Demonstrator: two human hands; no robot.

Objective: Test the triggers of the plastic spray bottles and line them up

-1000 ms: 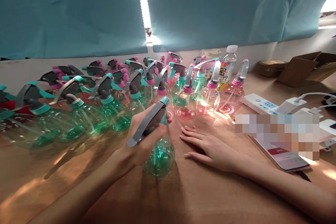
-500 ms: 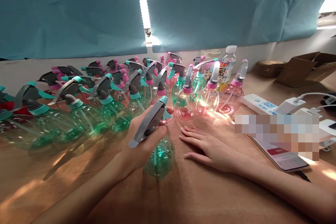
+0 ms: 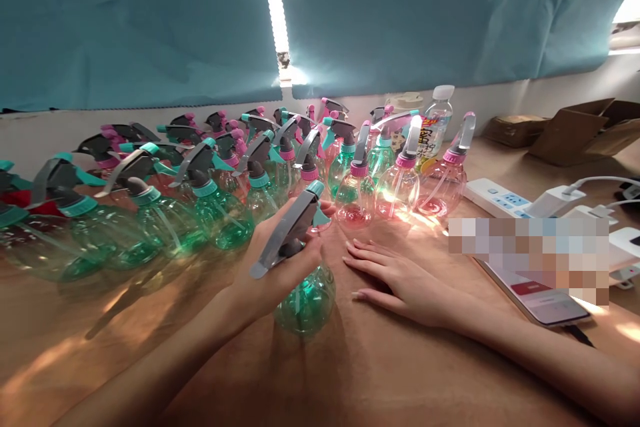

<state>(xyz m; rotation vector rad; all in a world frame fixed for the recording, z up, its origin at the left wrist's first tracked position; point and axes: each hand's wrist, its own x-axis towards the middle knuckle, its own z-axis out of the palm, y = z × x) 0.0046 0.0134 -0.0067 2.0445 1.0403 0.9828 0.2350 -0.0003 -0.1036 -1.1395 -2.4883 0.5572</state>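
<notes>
My left hand [image 3: 273, 267] is wrapped round the neck of a green spray bottle [image 3: 306, 303] with a grey and teal trigger head. This bottle stands upright on the brown table [image 3: 380, 373]; the palm and fingers hide its neck. My right hand [image 3: 400, 280] lies flat on the table to the right of it, fingers spread and holding nothing. Just beyond my right hand stands a pink spray bottle [image 3: 354, 203]. A green spray bottle [image 3: 225, 220] is among several to the left of my left hand.
Many green and pink spray bottles line the back. A clear drink bottle [image 3: 439, 120] stands behind them. On the right are a power strip [image 3: 495, 197] with white plugs, a phone [image 3: 545, 300] on a cable, and an open cardboard box [image 3: 565, 133]. Part of the right side is pixelated.
The view has shifted very slightly. My left hand and the bottle it grips have barely moved, a touch to the right. My right hand stays flat on the table.
</notes>
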